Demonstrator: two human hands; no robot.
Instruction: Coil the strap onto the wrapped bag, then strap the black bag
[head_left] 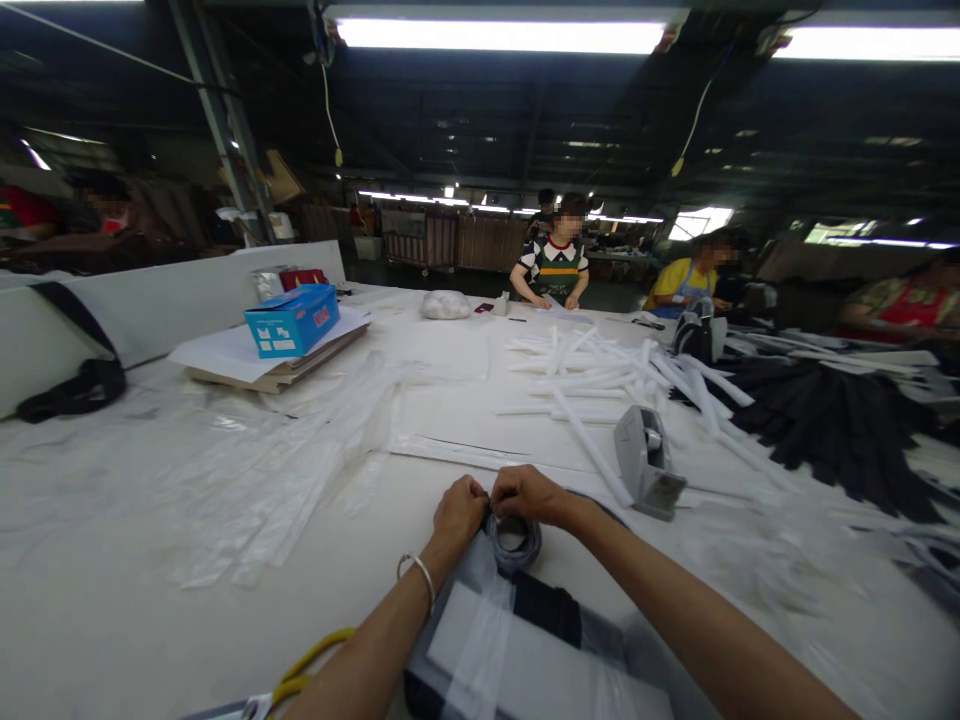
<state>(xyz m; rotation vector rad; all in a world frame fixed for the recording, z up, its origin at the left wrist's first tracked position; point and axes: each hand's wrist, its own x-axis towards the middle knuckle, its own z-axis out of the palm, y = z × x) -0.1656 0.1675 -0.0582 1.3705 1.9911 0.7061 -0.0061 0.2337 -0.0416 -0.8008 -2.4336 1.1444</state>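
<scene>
Both my hands meet at the front middle of the white table. My left hand (459, 508), with a bangle at its wrist, is closed in a pinch at the upper left edge of a coiled grey strip (517, 550). My right hand (529, 493) is closed with bent fingers on the coil's top. The coil has a round hollow middle; the exact spot between my fingertips is hidden. Just below it lies a bundle (510, 650) with a pale panel, a black piece and clear plastic around it. Yellow-handled scissors (304, 665) lie partly under my left forearm.
A grey tape dispenser (649, 462) stands right of my hands. Behind it are many white strips (592, 380) and dark strips (832, 430). Clear plastic sleeves (300, 470) spread leftward. A blue box (292, 320) rests on stacked boards. A co-worker (562, 265) works across the table.
</scene>
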